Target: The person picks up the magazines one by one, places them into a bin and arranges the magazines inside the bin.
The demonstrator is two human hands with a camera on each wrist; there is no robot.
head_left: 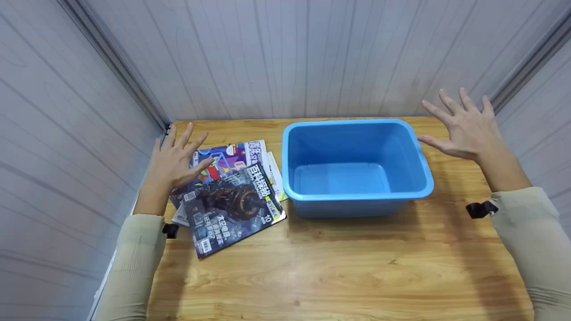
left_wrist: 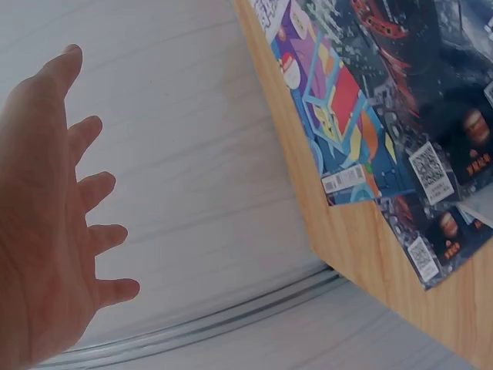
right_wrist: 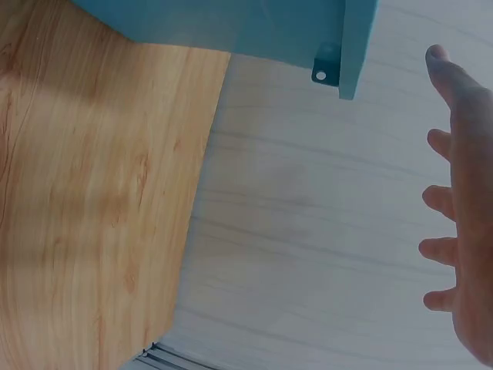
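My left hand (head_left: 176, 158) hovers with spread, straight fingers above the left side of a loose pile of magazines (head_left: 229, 196) on the wooden table (head_left: 339, 267). It holds nothing. The left wrist view shows the left hand (left_wrist: 46, 208) open beside the magazines (left_wrist: 385, 131) near the table's edge. An empty blue plastic bin (head_left: 354, 165) stands right of the magazines. My right hand (head_left: 466, 125) is raised, fingers spread, just past the bin's right rim, empty. In the right wrist view the right hand (right_wrist: 462, 223) is open, with the bin (right_wrist: 254, 27) at the top.
Grey panelled walls (head_left: 285, 53) enclose the table on the left, back and right. The table's near half (head_left: 339, 276) is bare wood. Small black clips sit at my left sleeve (head_left: 170, 230) and right sleeve (head_left: 481, 209).
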